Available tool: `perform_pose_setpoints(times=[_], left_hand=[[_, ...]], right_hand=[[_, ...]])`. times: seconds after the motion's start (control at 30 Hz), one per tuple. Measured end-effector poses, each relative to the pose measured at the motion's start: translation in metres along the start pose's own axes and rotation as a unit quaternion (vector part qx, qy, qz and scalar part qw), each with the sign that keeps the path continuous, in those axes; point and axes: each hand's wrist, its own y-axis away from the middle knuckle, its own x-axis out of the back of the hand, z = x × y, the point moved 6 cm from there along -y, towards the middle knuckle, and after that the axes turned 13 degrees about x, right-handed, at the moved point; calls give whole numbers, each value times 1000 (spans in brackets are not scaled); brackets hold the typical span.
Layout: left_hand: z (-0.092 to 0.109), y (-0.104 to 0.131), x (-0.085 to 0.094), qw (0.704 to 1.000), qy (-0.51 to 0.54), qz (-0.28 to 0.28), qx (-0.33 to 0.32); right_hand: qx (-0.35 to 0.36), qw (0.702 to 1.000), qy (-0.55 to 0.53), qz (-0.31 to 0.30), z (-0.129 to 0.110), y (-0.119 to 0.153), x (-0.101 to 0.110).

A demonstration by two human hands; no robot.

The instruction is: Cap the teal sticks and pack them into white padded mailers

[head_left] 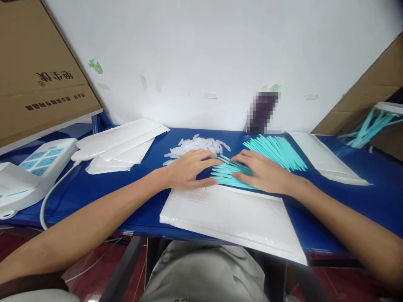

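Note:
Between my two hands lies a small bunch of turquoise sticks (231,173), just beyond a white padded envelope (233,214). My left hand (190,168) touches the bunch's left end, its thumb and fingers apart. My right hand (260,170) rests over the right part of the bunch with its fingers spread. A larger pile of turquoise sticks (278,151) lies behind my right hand. Behind my left hand sits a heap of small translucent white pieces (197,146), partly covered by that hand.
White envelopes (126,144) are stacked at the left, beside a white power strip (40,167) with a cable. Another envelope (329,159) lies at the right, near a container of turquoise strips (371,126). Cardboard (40,79) leans at the left.

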Motion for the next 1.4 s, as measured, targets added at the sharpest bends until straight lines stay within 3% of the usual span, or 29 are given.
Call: perform_pose_setpoints(times=[0.3, 0.47, 0.67, 0.77, 0.9, 1.03, 1.2, 1.4], left_hand=[[-8, 1, -9, 998, -31, -26, 45], [-9, 1, -9, 999, -33, -2, 39], [-8, 1, -14, 999, -21, -35, 35], [-7, 1, -14, 999, -13, -38, 35], [-8, 0, -10, 998, 7, -36, 41], [-12, -1, 1, 998, 36, -2, 51], [-23, -3, 12, 997, 23, 47, 65], [-50, -16, 12, 986, -42, 45, 158]], right_hand=[[13, 999, -12, 34, 8, -3, 0], [-8, 998, -5, 55, 20, -4, -1], [-22, 994, 18, 102, 33, -4, 6], [-83, 983, 56, 156, 65, -4, 28], [-229, 953, 95, 173, 145, -4, 57], [-350, 932, 45, 82, 213, -5, 56], [-336, 937, 18, 87, 227, -8, 51], [-314, 945, 8, 89, 232, -16, 46]])
